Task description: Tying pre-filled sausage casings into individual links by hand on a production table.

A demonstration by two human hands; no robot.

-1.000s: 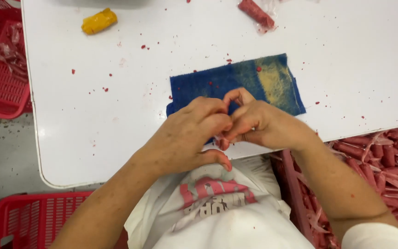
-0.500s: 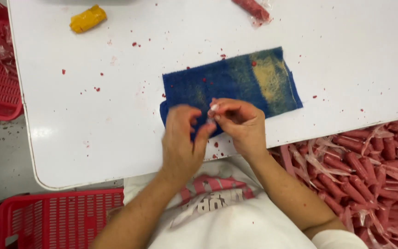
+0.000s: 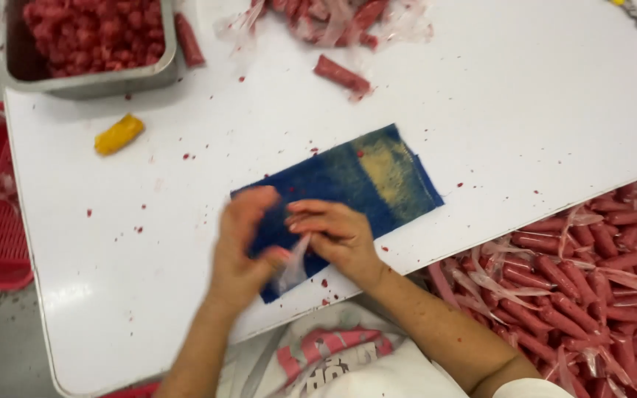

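Pinching a thin clear plastic casing strip (image 3: 293, 269) at lower centre, left hand (image 3: 241, 247) and right hand (image 3: 337, 236) meet over the blue cloth (image 3: 355, 177), strip hanging downward between both closed grips.

Hands parted slightly; clear casing (image 3: 293, 269) now stretched between left hand (image 3: 241, 247), right hand (image 3: 333, 236).

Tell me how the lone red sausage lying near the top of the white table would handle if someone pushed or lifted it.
The red sausage is a short cylinder lying on its side, so a sideways nudge would probably roll it across the smooth white table. It looks plump and holds its shape, so likely fairly firm and light. Red flecks around suggest it may feel moist, perhaps slippery.
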